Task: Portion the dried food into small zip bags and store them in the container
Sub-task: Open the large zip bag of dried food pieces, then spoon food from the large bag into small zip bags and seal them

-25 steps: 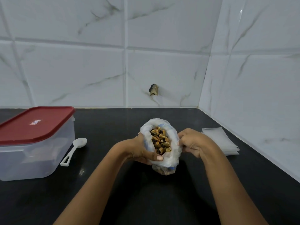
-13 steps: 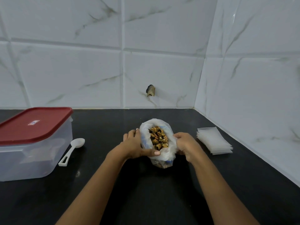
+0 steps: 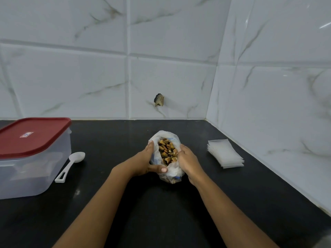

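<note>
Dried food (image 3: 167,151), a heap of small tan, brown and dark pieces, fills the open mouth of a thin, crinkled, whitish plastic bag (image 3: 172,173). The bag stands near the middle of the black table (image 3: 161,221). We cannot name the pieces; they are too small. Low down the bag turns see-through, and there we make out more pieces dimly, with some blue print we cannot read.

The left hand (image 3: 141,162) grips the bag's left side. Its thumb curls across the near wall and its fingers (image 3: 150,146) lie up the left rim, their tips hidden behind the plastic. The right hand (image 3: 188,161) holds the right side, with its fingers curled round the rim at the mouth and the tips lost in the folds. Both forearms run off the lower edge.

At the far left stands the container (image 3: 34,174), a rounded box of clear plastic cut off by the frame. Its smooth red lid (image 3: 35,138) is on. The walls are hazy, so we cannot tell what is inside, and the lid's small label is unreadable.

Just beside the container lies a white plastic spoon (image 3: 70,166) with a slotted handle end; we cannot tell whether the two touch. To the right, well apart from the bag, lies a slightly fanned stack of small zip bags (image 3: 225,153), flat and frosted.

Glossy white tiles (image 3: 71,77) with grey veins cover both walls. A dark ragged spot (image 3: 159,100) marks the back one, and we cannot tell what it is.
</note>
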The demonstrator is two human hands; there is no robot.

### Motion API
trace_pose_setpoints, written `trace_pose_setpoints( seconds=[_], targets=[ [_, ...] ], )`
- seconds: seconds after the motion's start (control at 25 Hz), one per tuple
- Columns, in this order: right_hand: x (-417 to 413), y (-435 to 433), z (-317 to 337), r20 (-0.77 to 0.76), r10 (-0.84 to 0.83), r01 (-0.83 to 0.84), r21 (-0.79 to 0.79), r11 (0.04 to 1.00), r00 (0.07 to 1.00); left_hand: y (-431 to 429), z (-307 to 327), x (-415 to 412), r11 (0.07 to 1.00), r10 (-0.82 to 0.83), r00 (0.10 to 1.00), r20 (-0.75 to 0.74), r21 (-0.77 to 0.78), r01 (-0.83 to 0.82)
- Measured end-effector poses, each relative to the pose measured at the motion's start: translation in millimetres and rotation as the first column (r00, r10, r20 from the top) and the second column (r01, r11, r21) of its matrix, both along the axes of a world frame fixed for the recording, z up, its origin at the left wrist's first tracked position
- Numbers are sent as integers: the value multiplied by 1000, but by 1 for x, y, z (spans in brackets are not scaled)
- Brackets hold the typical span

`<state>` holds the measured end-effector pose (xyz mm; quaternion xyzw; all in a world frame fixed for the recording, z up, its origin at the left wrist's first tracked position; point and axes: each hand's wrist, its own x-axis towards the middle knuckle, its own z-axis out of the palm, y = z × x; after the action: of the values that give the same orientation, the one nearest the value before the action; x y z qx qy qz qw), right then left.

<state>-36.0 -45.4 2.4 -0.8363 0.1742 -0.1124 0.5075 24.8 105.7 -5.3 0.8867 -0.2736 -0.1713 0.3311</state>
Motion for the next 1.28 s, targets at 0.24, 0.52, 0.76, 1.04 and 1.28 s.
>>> trace_pose_setpoints(
  seconds=[0.24,0.52,0.76,1.04,1.28],
  targets=[
    [-16,-23,9,22,-98,92,193,977,995,-31,3,-5,998,-48,999,5,-45,49],
    [-17,-50,11,-13,-139,140,100,985,990,-67,-1,-9,987,-65,997,33,-143,69],
    [-31,-58,43,89,-112,123,-136,983,990,-76,19,-11,995,45,998,37,-93,-42],
    [-45,-135,58,125,-303,307,-13,952,945,-166,52,-71,957,42,979,198,-290,18],
    [-37,-166,30,4,-336,333,134,933,942,-222,30,-78,925,172,983,-59,-335,-182]
  ],
)
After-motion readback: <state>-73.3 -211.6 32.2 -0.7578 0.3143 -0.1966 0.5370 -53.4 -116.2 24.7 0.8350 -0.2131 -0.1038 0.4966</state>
